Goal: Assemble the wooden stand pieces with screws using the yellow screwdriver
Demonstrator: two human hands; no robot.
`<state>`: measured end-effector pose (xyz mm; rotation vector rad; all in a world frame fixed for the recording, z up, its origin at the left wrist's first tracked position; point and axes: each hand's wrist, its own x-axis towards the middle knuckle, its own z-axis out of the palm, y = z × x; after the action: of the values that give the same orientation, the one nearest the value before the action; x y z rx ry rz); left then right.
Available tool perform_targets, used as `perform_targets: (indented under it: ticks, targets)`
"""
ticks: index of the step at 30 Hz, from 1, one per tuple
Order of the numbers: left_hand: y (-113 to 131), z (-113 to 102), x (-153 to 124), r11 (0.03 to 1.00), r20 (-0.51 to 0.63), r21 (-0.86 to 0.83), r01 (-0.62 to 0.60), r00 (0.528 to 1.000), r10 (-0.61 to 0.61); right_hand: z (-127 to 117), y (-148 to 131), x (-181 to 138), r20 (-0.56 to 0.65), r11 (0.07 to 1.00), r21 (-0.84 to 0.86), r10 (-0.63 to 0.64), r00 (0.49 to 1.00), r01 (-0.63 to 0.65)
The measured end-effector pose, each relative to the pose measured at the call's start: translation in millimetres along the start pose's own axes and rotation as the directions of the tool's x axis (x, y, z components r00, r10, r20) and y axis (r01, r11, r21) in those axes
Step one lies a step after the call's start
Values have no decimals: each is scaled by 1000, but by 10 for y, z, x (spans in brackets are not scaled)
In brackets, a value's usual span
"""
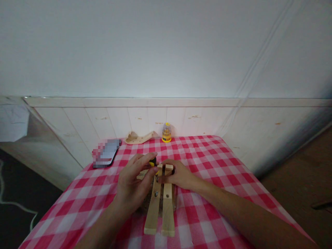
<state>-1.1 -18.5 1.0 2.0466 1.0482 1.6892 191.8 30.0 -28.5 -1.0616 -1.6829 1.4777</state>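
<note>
Two light wooden slats [160, 204] lie side by side on the red and white checked tablecloth [207, 162], joined at their far end, each with a screw in it. My left hand [135, 180] pinches the black and yellow handle of a small screwdriver [153, 162] over the slats' far end. My right hand [178, 176] grips the far end of the slats, fingers closed on the wood. More wooden parts lie half hidden under my left hand.
At the table's far edge stand a yellow screwdriver bit holder [166, 132] and a curved wooden piece [138, 138]. A phone [107, 157] lies at the far left corner. A white panelled wall rises just behind the table; floor drops away on both sides.
</note>
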Motion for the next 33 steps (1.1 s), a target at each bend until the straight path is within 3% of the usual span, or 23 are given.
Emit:
perform_targets:
  ticks: [10,20,33]
  targets:
    - [7,-21,-7,1000,22,-15,23,1000,-22,-1,-17,-1,-7,1000,-17,20,1000,-20]
    - [-79,2,12,996,34,88,-12,999,9,-1,-11,-8,-4,1000,17,9,1000,-9]
    - [-74,6,12,999,25,24,30,999,-31,16,-8,-8,-9,999,28,16,1000,-16]
